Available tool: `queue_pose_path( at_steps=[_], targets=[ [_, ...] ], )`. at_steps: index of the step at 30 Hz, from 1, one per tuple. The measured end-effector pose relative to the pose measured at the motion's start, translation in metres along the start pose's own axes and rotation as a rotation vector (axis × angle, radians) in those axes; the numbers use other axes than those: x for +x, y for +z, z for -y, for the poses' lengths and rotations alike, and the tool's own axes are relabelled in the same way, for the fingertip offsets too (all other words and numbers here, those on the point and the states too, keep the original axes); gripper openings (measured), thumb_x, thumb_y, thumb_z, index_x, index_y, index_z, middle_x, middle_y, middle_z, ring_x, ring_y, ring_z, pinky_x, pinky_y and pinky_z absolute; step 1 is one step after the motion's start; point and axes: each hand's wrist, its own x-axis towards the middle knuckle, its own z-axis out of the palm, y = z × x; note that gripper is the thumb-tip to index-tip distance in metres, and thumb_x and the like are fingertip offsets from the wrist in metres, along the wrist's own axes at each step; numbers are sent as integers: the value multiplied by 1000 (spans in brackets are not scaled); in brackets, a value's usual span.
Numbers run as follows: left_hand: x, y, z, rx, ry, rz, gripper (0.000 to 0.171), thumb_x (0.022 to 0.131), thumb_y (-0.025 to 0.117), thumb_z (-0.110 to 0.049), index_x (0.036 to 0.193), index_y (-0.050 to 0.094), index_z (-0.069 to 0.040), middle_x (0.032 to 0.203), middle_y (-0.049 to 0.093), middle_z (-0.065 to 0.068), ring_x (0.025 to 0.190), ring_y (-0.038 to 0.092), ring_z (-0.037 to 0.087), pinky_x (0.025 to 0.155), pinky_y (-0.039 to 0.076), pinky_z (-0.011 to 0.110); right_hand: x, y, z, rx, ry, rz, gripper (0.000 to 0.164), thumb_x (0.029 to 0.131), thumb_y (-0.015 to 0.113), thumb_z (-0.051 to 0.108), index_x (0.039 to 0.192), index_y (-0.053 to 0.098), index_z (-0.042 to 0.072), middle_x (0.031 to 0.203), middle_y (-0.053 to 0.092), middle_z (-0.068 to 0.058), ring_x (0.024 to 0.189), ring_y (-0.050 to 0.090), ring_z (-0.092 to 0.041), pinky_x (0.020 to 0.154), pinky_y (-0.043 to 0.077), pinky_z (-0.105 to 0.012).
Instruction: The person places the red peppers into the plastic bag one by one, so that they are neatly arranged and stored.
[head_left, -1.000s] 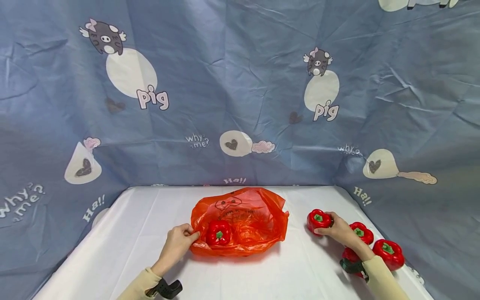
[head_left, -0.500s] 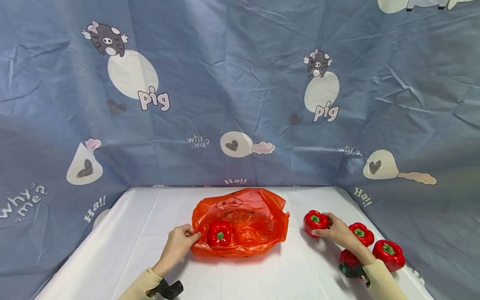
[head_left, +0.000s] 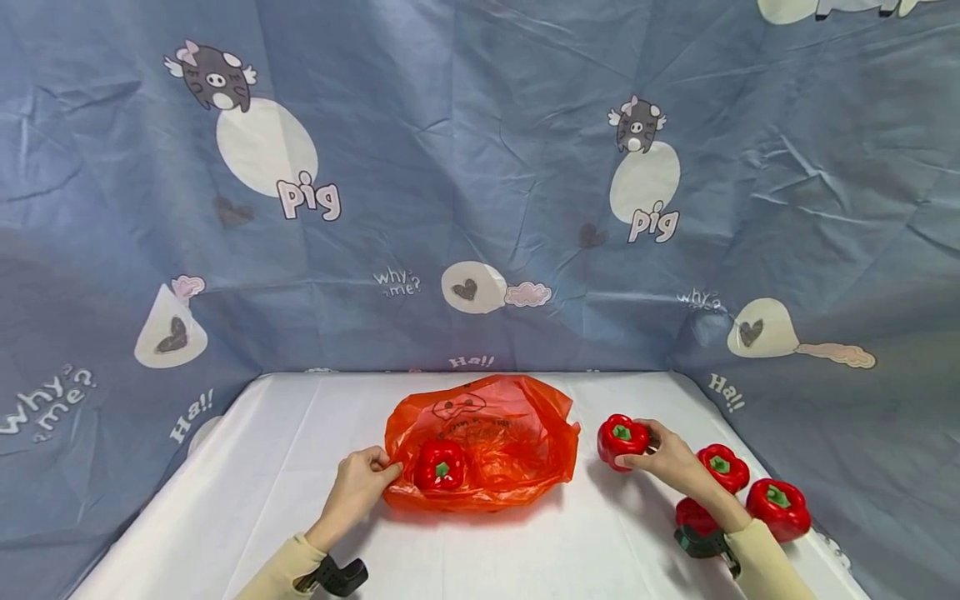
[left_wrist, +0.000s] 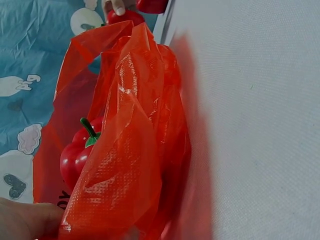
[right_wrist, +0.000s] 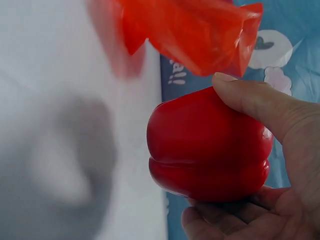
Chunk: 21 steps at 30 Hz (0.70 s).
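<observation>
An orange-red plastic bag (head_left: 517, 433) lies with its mouth spread on the white table, and one red bell pepper (head_left: 440, 467) with a green stem sits inside it. My left hand (head_left: 358, 490) pinches the bag's left edge between thumb and fingers. To the right of the bag, my right hand (head_left: 673, 458) grips another red bell pepper (right_wrist: 210, 145), thumb on one side and fingers on the other. A gap shows between this pepper and its shadow on the table in the right wrist view.
At the table's right side stand more red bell peppers: one behind my forearm (head_left: 723, 468), one at the far right (head_left: 778, 508), and one partly hidden by the wrist camera (head_left: 696, 518). A blue printed cloth (head_left: 480, 208) hangs behind the white table (head_left: 510, 558).
My right hand has shifted left toward the bag and slightly upward, carrying its bell pepper. The left hand keeps its pinch on the bag's edge, nearly still.
</observation>
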Motion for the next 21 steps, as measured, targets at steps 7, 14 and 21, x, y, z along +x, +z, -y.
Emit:
queue_pose_path(
  at_steps=[7, 14, 21],
  targets=[
    [-2, -1, -2, 7, -1, 2, 15, 80, 72, -10, 70, 61, -7, 58, 56, -2, 51, 44, 6, 49, 33, 21, -1, 0, 14, 81, -4, 13, 76, 76, 81, 31, 135, 44, 0, 125, 59, -19, 115, 58, -34, 81, 52, -25],
    [-1, 1, -1, -3, -11, -1, 16, 79, 71, -9, 68, 60, -7, 56, 53, -3, 50, 44, 7, 48, 33, 21, -9, -1, 31, 151, -33, 50, 74, 77, 80, 27, 135, 43, 1, 126, 58, -19, 115, 59, -32, 82, 54, -29],
    [-1, 1, -1, 10, 4, -13, 16, 79, 72, -9, 68, 61, -8, 56, 54, -3, 50, 44, 6, 48, 33, 21, -19, -5, 58, 224, -53, 83, 75, 75, 82, 25, 136, 43, 5, 129, 56, -19, 116, 59, -34, 81, 56, -33]
  ],
)
